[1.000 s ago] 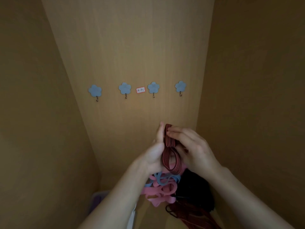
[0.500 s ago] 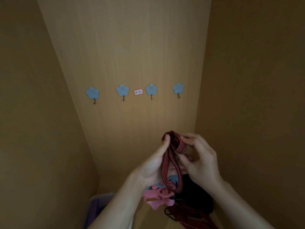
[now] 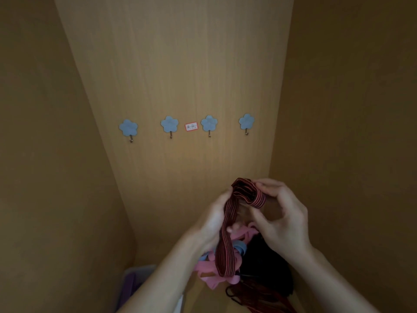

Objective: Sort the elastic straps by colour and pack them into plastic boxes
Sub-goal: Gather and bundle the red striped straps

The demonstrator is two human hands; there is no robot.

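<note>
While the left hand [image 3: 214, 220] curls round one side of a folded red-striped strap [image 3: 246, 190] and the right hand [image 3: 284, 220] pinches its top fold, the loop hangs in front of a heap of pink straps [image 3: 207, 271], a blue strap [image 3: 240, 247] and a black bundle [image 3: 266, 265], hiding part of them. The left forearm [image 3: 158, 279] covers part of a pale plastic box [image 3: 143, 271] at lower left; four blue flower hooks [image 3: 128, 127] and a label [image 3: 191, 126] sit on the back panel [image 3: 176, 64].

Far panel [image 3: 176, 64]: four hooks [image 3: 169, 124] in a row, label [image 3: 191, 126] between the second and third. Near centre: looped strap [image 3: 228, 224] held between left hand [image 3: 214, 222] and right hand [image 3: 286, 224]. Beneath the hands: strap heap [image 3: 208, 271]. Left of the heap, nearest edge: plastic box [image 3: 137, 276].
</note>
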